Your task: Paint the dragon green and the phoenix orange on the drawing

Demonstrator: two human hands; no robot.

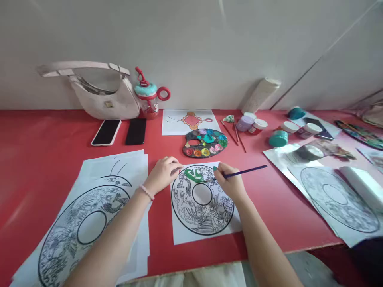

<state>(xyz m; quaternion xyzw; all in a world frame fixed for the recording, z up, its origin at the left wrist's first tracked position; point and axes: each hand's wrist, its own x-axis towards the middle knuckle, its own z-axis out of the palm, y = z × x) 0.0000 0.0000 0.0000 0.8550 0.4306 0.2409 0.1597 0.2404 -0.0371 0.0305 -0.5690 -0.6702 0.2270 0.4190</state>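
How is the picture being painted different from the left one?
The middle picture has green paint on it; the left picture shows none where visible. The middle picture looks smaller than the left picture. The left forearm hides part of the left picture; the middle picture is mostly uncovered. Both are black-lined rings with blank centres.

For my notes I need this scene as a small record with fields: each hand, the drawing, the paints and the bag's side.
Left hand: rests at the upper left corner of the sheet
Right hand: holds a dark blue brush over the sheet
Sheet: ring-shaped line drawing, with green paint near its top
Palette: dark, many colours, beyond the sheet
Back left: handbag, lidded cup, white-edged phone, black phone
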